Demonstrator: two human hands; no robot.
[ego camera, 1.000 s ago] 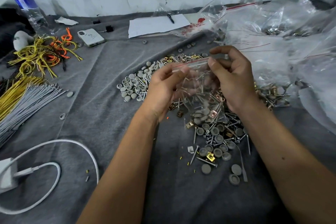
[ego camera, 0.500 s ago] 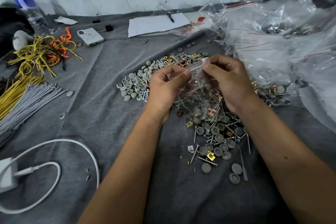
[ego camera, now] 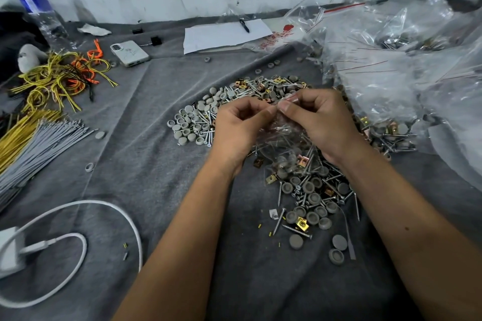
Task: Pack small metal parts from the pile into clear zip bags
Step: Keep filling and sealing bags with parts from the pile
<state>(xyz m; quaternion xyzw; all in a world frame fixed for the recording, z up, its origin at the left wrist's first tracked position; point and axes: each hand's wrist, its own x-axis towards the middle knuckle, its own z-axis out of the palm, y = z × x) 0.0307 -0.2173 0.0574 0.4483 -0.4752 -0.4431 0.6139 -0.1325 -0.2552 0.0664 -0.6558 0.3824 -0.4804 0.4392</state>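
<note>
Parts (ego camera: 307, 190) lie heaped on the grey cloth (ego camera: 156, 164), directly under and just beyond both hands: steel screws, round grey caps and small brass-coloured clips, hard and loose, mixed together.

Far left, stiff yellow and grey wire bundles (ego camera: 34, 135) lie fanned out, with a white cable (ego camera: 78, 242) looped below them. A second patch of caps (ego camera: 187, 125) sits just left of the left hand.

Left hand (ego camera: 240, 128): fingers curled, thumb and forefinger pinching the left part of the bag's top edge. The bag (ego camera: 284, 138) is thin, clear, crinkled film with a red line at the zip. It hangs between the hands, above the pile, and already holds screws and caps at its bottom. The zip strip runs left to right, roughly level, from one pinch to the other; the bag body hangs down toward the person.

Right hand (ego camera: 320, 117): fingers curled, thumb and forefinger pinching the same edge just right of the left pinch. The two pinch points nearly touch at the middle of the zip. Neither hand is nearer; both are on it.

Judgement: the step in hand is sealing. The coming move turns on the zip axis, so the pinch should travel along that left-right line.

Far right, a heap of clear bags (ego camera: 391, 73) rises, glossy and crumpled.
</note>
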